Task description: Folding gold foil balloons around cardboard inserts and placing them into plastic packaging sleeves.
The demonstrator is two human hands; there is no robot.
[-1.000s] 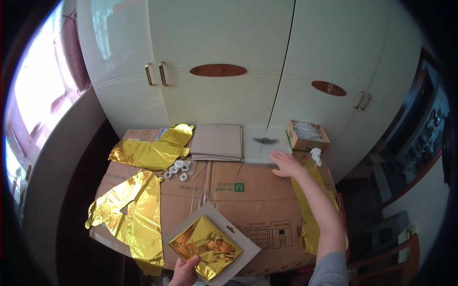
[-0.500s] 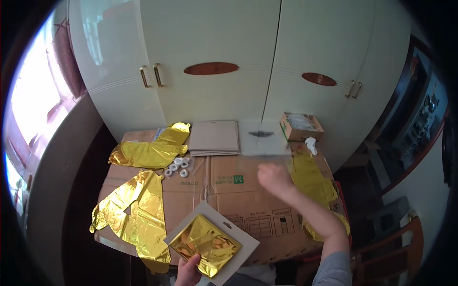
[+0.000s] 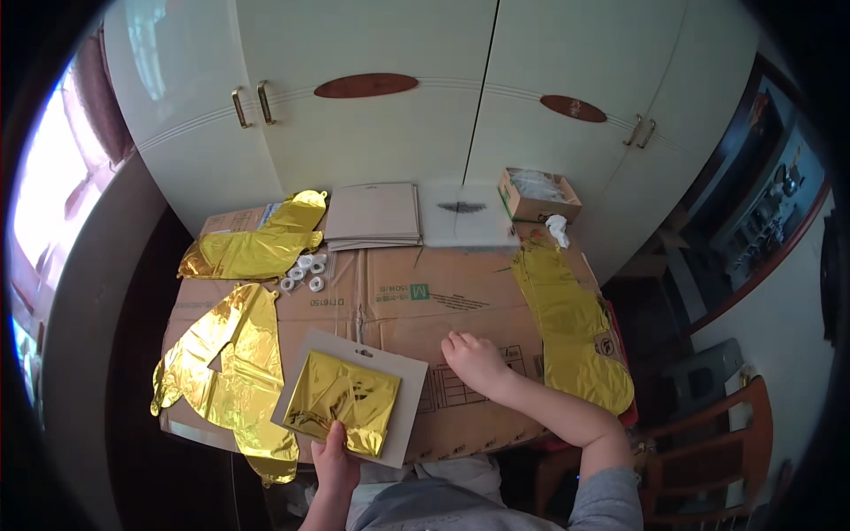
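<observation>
As we look down from head height, the nearest thing is our left hand (image 3: 335, 460), its fingers pinched on the near edge of a grey card (image 3: 412, 403) that carries a folded gold foil balloon (image 3: 343, 403). The card lies flat at the near edge of the cardboard sheet (image 3: 398, 296) that covers the table, and we place everything else from that sheet.

Our right hand (image 3: 476, 361) rests palm down on the cardboard just right of the card, fingers curled loosely together and clamped on nothing.

Along the sheet's left side lies a flat gold foil letter balloon (image 3: 226, 367), hanging partly over the near-left corner. Along the right side lies a long gold foil balloon (image 3: 571, 327), reaching from the far edge down toward the near-right corner.

Farther on, at the far-left part of the sheet, another gold foil balloon (image 3: 257, 248) lies crumpled, with a cluster of small white rolls (image 3: 303, 271) just beside it. At the far edge sit a stack of grey cards (image 3: 372, 214), a white sheet (image 3: 465, 217) and a small open cardboard box (image 3: 536, 196). Beyond stand cream wardrobe doors (image 3: 390, 124).
</observation>
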